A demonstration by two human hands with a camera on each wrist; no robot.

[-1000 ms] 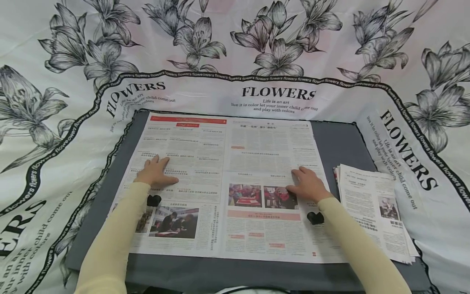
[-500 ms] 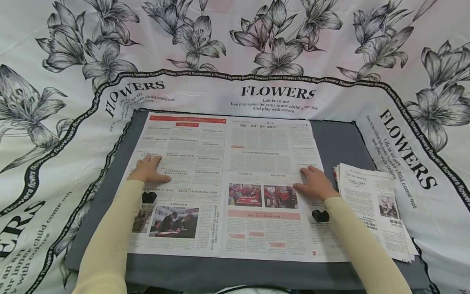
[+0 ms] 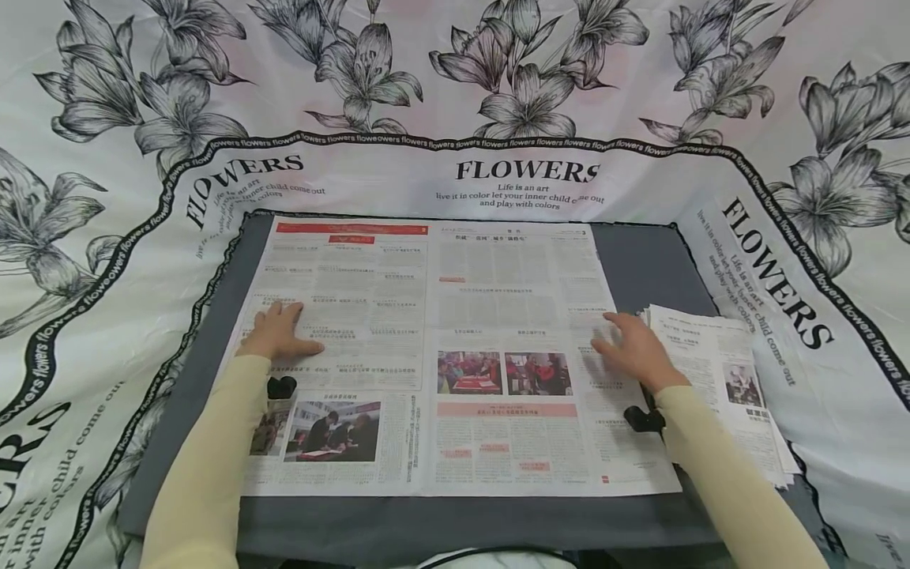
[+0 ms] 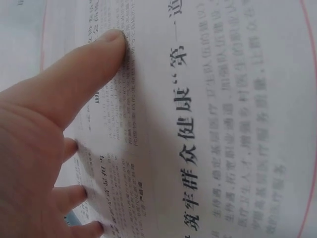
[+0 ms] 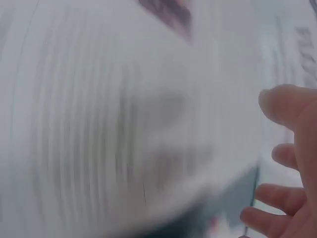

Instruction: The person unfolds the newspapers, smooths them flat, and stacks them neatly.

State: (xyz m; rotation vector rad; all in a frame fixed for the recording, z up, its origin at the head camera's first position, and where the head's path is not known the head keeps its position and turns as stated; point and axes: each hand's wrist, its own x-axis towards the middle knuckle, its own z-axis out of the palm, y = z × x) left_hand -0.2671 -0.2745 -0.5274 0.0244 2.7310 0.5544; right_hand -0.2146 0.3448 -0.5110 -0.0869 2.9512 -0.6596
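A newspaper (image 3: 498, 316) lies spread flat on a dark grey table, its centre fold running away from me. On its left page rests my left hand (image 3: 279, 332), fingers spread and thumb pointing right. The left wrist view shows that thumb (image 4: 94, 64) extended over the printed columns. My right hand (image 3: 640, 352) is over the newspaper's right edge with its fingers loosely spread. In the right wrist view these fingers (image 5: 280, 198) hold nothing and appear raised off the page, which is blurred there.
To the right, partly behind my right forearm, lies a stack of folded newspapers (image 3: 711, 348). Grey tabletop (image 3: 643, 265) shows around the spread newspaper. A white cloth (image 3: 526, 174) with flower prints borders the table. A dark device (image 3: 643, 419) sits at my right wrist.
My right hand has moved right, from beside the photos to the newspaper's right edge. My left hand has slid slightly left across its page. The head view has shifted a little.
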